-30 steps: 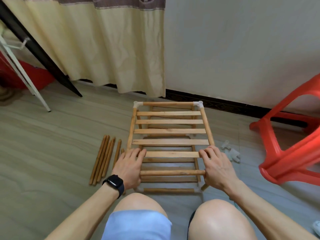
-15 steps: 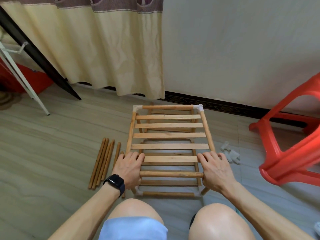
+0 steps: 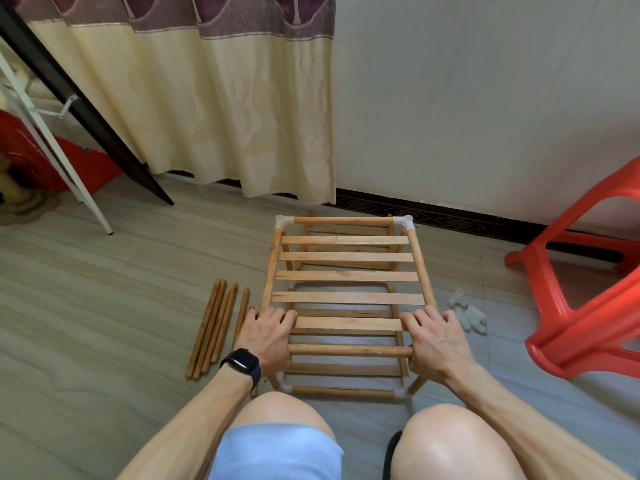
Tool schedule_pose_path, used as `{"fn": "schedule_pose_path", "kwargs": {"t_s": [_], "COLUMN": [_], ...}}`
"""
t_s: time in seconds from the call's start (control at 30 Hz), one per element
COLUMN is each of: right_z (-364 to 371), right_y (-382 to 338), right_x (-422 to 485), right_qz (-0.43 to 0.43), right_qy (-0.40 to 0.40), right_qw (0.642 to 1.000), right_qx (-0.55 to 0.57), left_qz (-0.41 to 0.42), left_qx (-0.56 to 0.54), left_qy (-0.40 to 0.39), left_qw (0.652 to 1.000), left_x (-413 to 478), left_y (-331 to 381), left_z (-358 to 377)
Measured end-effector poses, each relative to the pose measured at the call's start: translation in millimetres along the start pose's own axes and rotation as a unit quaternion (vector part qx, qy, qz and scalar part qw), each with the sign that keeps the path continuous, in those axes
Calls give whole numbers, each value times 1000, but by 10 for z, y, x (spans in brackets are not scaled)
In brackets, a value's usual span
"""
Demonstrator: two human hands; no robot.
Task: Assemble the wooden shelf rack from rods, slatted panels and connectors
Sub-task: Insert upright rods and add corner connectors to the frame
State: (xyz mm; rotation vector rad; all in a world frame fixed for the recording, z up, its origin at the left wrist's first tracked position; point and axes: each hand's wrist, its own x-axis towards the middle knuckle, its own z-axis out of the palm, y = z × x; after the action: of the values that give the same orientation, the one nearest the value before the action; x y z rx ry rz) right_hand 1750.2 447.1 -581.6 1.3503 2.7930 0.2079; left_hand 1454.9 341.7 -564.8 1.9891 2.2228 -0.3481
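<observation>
Shelf rack point(image 3: 346, 277) stood on the floor point(image 3: 104, 289) at frame centre, right in front of the person's knees. Two tiers were visible, with the top slatted panel point(image 3: 348, 258) running away toward the wall.

Left hand point(image 3: 268, 336) lay palm-down on the near-left corner of the top panel. Its fingers were stretched forward over the end of the nearest slat, pressing rather than wrapping. A smartwatch point(image 3: 242, 363) was on that wrist.

Right hand point(image 3: 438, 341) mirrored it on the near-right corner, fingers likewise extended flat over the slat end. The near top rod point(image 3: 349, 350) spanned between the two palms, and both its ends went under the hands. Couldn't tell whether either thumb hooked beneath.

White corner connectors point(image 3: 284, 221) capped the far corners of the top tier.

Loose rods point(image 3: 216, 327) lay in a bundle on the floor just left of the left hand, parallel to the rack's side. Spare white connectors point(image 3: 467, 311) sat on the floor just right of the right hand.

Red plastic stool point(image 3: 588, 306) was at the right edge, cream curtain point(image 3: 225, 116) at upper left.
</observation>
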Motion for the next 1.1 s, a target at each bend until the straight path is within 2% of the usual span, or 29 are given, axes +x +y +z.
{"fn": "schedule_pose_path", "kwargs": {"t_s": [0.2, 0.37, 0.43, 0.53, 0.63, 0.73, 0.87, 1.0, 1.1], "right_z": [-106, -112, -209, -376, -408, -356, -277, -126, 31], "right_y": [-48, 52, 127, 232, 330, 427, 599, 737, 729], "right_x": [-206, -425, -445, -263, 116, 570, 1212, 1669, 1755], "right_qz": [-2, -20, -30, -24, 12, 42, 84, 103, 116], "right_qy": [-41, -113, -130, -85, -6, 39, 15, -74, -90], "right_qw": [999, 991, 986, 983, 984, 984, 988, 981, 969], "right_qx": [27, 63, 104, 162, 180, 167, 131, 150, 196], "left_qz": [25, 127, 140, 92, 41, 20, -5, -15, -21], "left_qx": [7, -21, -54, -83, -71, -87, -97, -135, -139], "left_qy": [1, 5, 48, 144, 141, 136, 108, 26, 62], "left_qw": [1000, 992, 988, 982, 987, 987, 989, 990, 988], "left_x": [-143, -279, -228, 66, 494, 941, 1522, 1913, 1972], "left_y": [7, -169, -287, -409, -431, -379, -352, -420, -394], "left_z": [25, 42, -40, -298, -509, -606, -623, -482, -322]}}
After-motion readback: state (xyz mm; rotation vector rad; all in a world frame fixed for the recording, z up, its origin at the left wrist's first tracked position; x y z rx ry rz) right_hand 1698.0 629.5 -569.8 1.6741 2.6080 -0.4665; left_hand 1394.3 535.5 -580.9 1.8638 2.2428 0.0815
